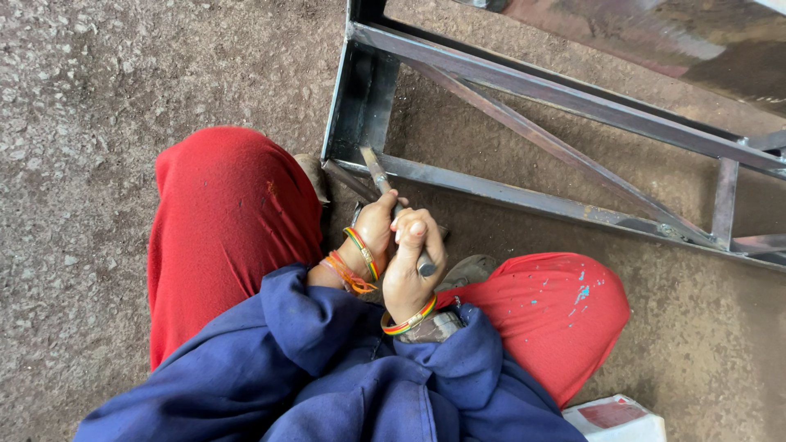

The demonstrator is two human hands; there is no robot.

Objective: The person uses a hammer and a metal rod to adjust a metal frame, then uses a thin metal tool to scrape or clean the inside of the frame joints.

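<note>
We see both hands wrapped around one metal hand tool (379, 173), a thin grey rod or file. The left hand (373, 229) grips it higher up, nearer the tip. The right hand (413, 262) is fisted on the lower end, thumb up, with the dark round butt of the tool poking out just beside it. The hands touch each other, stacked along the shaft. The tool's tip lies against the near corner of a steel frame (524, 192), where the lower rail meets the upright post. We cannot tell whether the tip actually bites the metal.

The frame is grey square tubing lying on a rough concrete floor (98, 98), with a diagonal brace (565, 151) crossing between its two long rails and a short upright at the far right. A reflective metal sheet (696, 41) sits top right, behind the frame.

Red trousers (229, 221) cover both knees, which flank the hands; the right knee carries blue paint flecks. Blue sleeves (327, 352) fill the bottom. Coloured bangles (360, 252) ring both wrists. A shoe (468, 268) shows just beside the right hand. A white and red box (618, 417) lies at the bottom right, well apart from the hands. The left knee hides the floor near the frame corner.
</note>
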